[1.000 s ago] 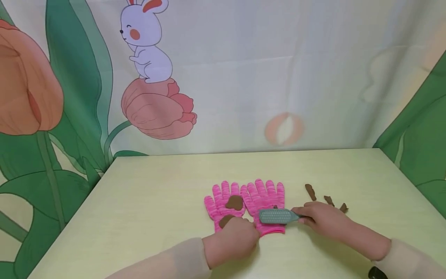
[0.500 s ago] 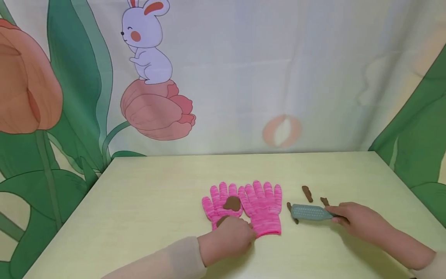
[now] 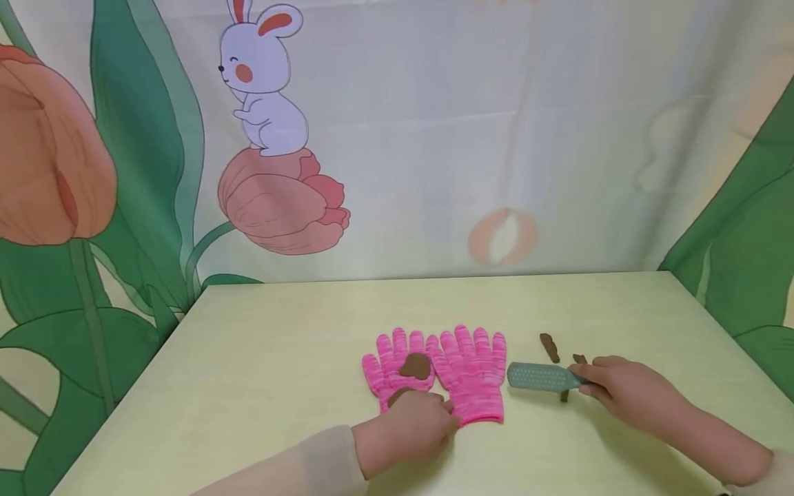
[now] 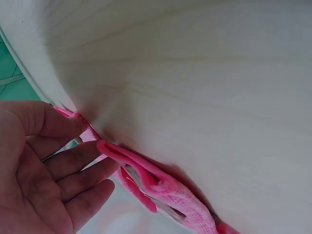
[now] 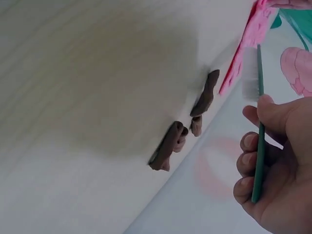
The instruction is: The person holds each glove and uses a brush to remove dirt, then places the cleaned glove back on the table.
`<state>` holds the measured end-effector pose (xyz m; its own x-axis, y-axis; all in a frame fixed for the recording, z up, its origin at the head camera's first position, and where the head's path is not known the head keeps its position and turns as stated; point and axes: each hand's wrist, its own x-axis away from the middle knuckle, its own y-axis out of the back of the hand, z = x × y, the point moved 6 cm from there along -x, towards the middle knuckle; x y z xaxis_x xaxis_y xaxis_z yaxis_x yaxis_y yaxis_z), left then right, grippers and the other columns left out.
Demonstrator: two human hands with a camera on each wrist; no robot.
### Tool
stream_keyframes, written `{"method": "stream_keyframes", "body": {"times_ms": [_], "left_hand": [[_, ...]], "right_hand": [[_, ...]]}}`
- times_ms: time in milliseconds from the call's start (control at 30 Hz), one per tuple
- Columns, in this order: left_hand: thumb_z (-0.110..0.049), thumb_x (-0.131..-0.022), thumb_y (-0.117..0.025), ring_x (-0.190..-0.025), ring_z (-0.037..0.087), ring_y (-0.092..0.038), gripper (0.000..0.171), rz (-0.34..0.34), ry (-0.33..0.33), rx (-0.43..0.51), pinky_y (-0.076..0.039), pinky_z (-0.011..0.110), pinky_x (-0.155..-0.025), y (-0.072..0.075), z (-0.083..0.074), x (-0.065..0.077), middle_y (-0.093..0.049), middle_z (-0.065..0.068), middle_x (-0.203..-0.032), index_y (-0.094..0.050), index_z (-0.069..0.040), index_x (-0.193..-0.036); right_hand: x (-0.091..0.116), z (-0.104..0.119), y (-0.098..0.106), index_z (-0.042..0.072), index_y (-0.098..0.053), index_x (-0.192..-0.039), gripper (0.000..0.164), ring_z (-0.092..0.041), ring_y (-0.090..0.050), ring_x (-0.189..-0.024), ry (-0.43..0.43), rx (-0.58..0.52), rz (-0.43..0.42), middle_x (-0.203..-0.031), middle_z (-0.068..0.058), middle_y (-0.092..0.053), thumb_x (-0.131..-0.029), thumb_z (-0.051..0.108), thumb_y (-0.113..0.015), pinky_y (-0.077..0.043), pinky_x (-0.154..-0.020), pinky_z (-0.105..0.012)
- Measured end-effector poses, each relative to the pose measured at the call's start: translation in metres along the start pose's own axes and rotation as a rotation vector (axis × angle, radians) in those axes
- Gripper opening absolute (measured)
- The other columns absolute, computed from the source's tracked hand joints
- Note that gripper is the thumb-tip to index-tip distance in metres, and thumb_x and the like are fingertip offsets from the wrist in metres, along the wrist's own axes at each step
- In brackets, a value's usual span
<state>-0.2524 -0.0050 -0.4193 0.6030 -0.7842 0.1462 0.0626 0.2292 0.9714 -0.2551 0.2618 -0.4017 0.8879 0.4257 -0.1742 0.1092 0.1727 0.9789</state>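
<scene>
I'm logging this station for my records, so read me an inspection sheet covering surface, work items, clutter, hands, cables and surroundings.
Surface: pale yellow tabletop.
Work items: two pink knit gloves side by side; left glove bears two brown patches, none visible on the right glove; grey-green bristle brush.
Clutter: loose brown scraps right of the gloves.
Left hand: touches the gloves near the cuffs, partly covering the lower patch.
Right hand: grips the brush handle.
Cables: nothing seen.
Surroundings: cloth backdrop printed with a white rabbit and tulips.
</scene>
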Motion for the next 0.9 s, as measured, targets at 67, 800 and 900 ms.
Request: {"method": "stream_keyframes", "body": {"times_ms": [67,800,900], "left_hand": [[-0.023,-0.099,-0.063,-0.071,0.005,-0.059,0.017,-0.026,-0.012,-0.002,-0.036,0.017,-0.053,0.0,-0.002,-0.001,-0.074,-0.01,-0.091,-0.079,-0.029,-0.103],[-0.02,-0.099,-0.061,-0.138,0.016,-0.058,0.039,0.018,0.015,0.113,-0.048,0.03,-0.116,0.005,0.009,-0.004,-0.065,-0.003,-0.144,-0.066,-0.019,-0.137],[-0.016,-0.098,-0.062,-0.137,0.02,-0.06,0.039,-0.053,0.066,0.156,-0.051,0.034,-0.114,0.009,0.03,0.015,-0.066,0.003,-0.143,-0.066,-0.014,-0.136]], "right_hand": [[0.004,0.0,-0.004,0.003,-0.075,-0.118,0.031,0.002,-0.036,-0.066,0.016,-0.008,0.028,-0.075,0.012,-0.052,-0.091,0.018,-0.075,-0.035,-0.058,-0.019],[0.008,-0.014,0.022,0.006,-0.075,-0.117,0.029,0.004,-0.035,-0.066,-0.011,0.019,-0.074,-0.079,0.012,-0.055,-0.089,0.014,-0.077,-0.034,-0.058,-0.019],[-0.004,0.0,0.022,0.008,-0.075,-0.118,0.029,0.002,-0.036,-0.066,0.011,0.024,-0.081,-0.08,0.012,-0.056,-0.09,0.015,-0.076,-0.034,-0.058,-0.019]]}}
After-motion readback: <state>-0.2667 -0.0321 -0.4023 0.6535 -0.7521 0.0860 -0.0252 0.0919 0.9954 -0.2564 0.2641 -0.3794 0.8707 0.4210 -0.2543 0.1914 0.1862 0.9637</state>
